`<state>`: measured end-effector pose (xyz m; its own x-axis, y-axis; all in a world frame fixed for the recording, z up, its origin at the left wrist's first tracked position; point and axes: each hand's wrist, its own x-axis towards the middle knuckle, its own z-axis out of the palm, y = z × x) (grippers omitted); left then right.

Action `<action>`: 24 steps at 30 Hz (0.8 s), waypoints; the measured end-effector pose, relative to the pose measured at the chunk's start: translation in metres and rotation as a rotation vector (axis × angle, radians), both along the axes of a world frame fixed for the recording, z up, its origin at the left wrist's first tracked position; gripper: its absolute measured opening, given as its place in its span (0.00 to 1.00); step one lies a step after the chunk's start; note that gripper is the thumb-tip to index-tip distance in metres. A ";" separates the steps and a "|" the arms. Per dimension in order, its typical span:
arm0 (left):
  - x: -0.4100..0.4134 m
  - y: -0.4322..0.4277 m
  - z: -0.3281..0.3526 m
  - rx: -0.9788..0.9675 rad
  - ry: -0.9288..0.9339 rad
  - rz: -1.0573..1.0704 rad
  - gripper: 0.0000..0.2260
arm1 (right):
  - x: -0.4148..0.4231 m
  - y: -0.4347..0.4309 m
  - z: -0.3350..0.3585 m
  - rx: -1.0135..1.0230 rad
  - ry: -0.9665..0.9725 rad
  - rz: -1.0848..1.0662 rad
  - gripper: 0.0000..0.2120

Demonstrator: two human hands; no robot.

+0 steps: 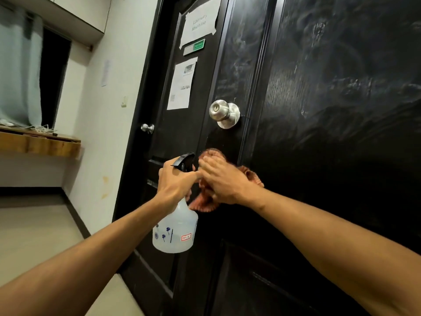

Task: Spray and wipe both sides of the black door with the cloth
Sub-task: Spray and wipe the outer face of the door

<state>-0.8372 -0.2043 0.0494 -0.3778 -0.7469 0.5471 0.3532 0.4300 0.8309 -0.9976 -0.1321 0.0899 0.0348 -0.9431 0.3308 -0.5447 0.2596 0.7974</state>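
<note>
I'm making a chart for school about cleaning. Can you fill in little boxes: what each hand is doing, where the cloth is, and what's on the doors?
left hand: holds the spray bottle by its neck
right hand: presses the cloth flat on the door
cloth place: below the knob
door look: black, streaky
far door: paper signs, small knob

I see lots of bare black door (330, 110) up and to the right, so my hands can slide there. The round silver knob (224, 113) sticks out just above the cloth (204, 199) (a bump in the way). The spray bottle (175, 233) fills the space on the left.
</note>
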 end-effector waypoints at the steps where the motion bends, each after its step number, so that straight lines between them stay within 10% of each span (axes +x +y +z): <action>1: 0.000 0.000 0.002 -0.001 0.002 0.007 0.06 | -0.001 0.002 -0.012 0.110 0.019 -0.027 0.37; 7: 0.007 -0.002 0.001 0.001 -0.023 -0.007 0.06 | 0.004 0.015 0.011 -0.357 0.025 0.011 0.32; 12: 0.006 -0.005 -0.004 0.019 -0.036 0.023 0.05 | 0.008 0.005 -0.049 0.128 0.078 -0.025 0.34; 19: -0.003 0.015 -0.001 0.049 -0.080 -0.039 0.08 | 0.000 0.081 0.048 -0.408 0.164 -0.015 0.29; 24: -0.006 0.045 0.000 0.067 -0.081 -0.076 0.08 | 0.011 0.108 -0.004 0.002 0.247 -0.072 0.27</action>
